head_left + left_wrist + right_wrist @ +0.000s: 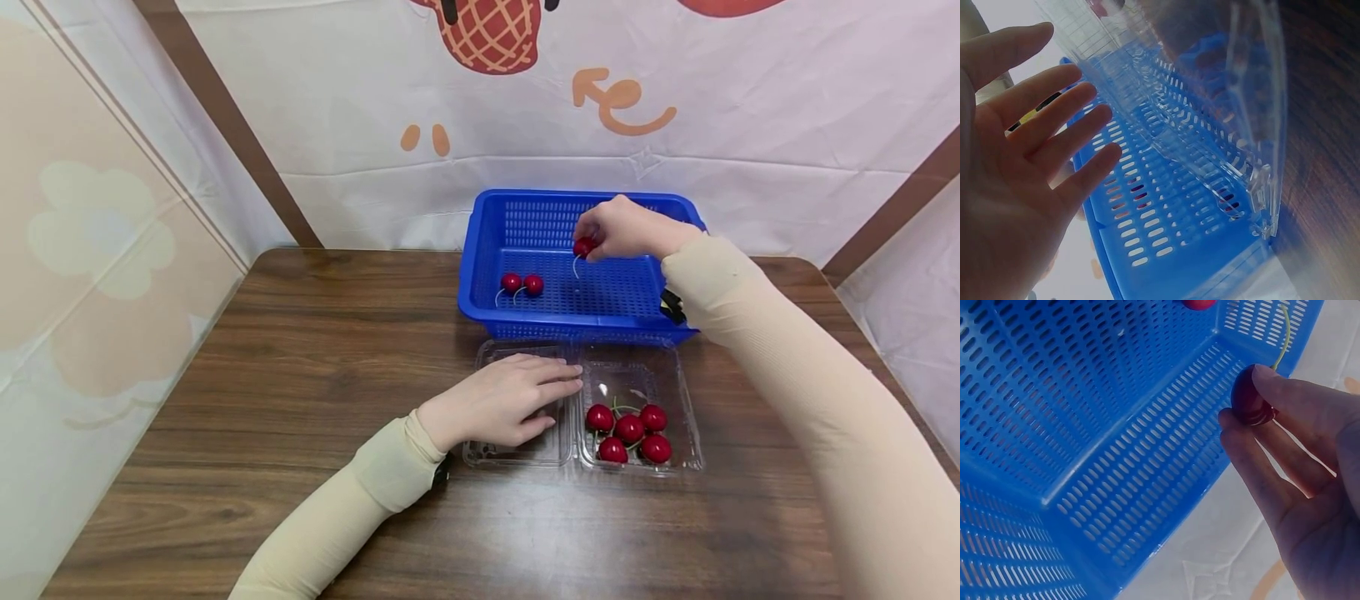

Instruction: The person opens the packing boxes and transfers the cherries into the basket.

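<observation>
My right hand (618, 227) pinches a dark red cherry (1249, 397) between thumb and fingertips, over the blue plastic basket (471, 275). The cherry's thin stem hangs down in the head view. Two more cherries (522, 284) lie on the basket floor at its left. My left hand (510, 400), fingers straight, is over the left half of the clear plastic clamshell box (693, 433). In the left wrist view its palm and spread fingers (1088, 122) show nothing held. Several cherries (628, 429) with green stems sit in the box's right half.
The box lies opened flat on the brown wooden table (337, 333), right in front of the basket. Behind the basket hangs a printed white cloth (360, 100). Another patterned cloth (97, 250) borders the table's left side.
</observation>
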A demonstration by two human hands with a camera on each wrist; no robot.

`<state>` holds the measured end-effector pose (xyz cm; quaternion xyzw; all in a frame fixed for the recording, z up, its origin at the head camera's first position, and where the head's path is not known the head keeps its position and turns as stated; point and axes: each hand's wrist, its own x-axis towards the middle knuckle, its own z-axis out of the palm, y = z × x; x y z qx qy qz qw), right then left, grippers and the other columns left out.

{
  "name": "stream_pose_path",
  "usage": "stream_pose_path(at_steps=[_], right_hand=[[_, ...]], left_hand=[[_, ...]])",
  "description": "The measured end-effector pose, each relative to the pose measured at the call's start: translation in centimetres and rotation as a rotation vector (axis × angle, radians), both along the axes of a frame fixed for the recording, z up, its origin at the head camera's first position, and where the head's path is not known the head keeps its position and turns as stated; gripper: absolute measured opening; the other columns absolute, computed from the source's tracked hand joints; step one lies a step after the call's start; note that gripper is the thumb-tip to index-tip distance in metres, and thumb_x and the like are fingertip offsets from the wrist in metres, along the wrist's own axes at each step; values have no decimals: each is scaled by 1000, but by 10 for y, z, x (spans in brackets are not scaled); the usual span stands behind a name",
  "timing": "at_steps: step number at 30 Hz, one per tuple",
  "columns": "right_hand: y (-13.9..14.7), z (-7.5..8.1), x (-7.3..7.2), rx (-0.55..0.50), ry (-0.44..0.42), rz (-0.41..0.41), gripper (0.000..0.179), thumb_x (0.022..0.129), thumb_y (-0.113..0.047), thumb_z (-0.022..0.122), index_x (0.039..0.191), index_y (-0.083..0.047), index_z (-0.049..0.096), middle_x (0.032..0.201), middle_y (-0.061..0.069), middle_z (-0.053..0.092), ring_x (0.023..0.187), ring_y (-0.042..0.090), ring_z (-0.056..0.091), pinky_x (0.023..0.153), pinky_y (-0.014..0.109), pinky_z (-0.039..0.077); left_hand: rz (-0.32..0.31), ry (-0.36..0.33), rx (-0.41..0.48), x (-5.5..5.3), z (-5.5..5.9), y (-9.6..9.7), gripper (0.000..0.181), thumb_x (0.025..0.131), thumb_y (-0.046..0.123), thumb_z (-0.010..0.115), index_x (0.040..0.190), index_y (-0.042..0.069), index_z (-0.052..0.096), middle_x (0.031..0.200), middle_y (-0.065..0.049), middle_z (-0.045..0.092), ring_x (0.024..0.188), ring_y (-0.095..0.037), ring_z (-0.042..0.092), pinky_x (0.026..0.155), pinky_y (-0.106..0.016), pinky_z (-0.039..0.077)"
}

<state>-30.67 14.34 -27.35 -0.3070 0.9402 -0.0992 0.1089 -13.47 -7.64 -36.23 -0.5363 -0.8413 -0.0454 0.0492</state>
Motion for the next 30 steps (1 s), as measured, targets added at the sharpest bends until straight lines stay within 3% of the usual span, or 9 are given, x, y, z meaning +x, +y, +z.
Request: stream_pose_path(at_steps=[30], right_hand=[[-20,-11,-15,-23,-40,-36,29,80,-8,75,108,-6,67,111,15,67,100,26,62,90,43,53]], left_hand=[[-2,-12,8,0,-1,-1,52,90,30,59,138,11,50,144,-3,48,133,-20,44,111,-36,35]])
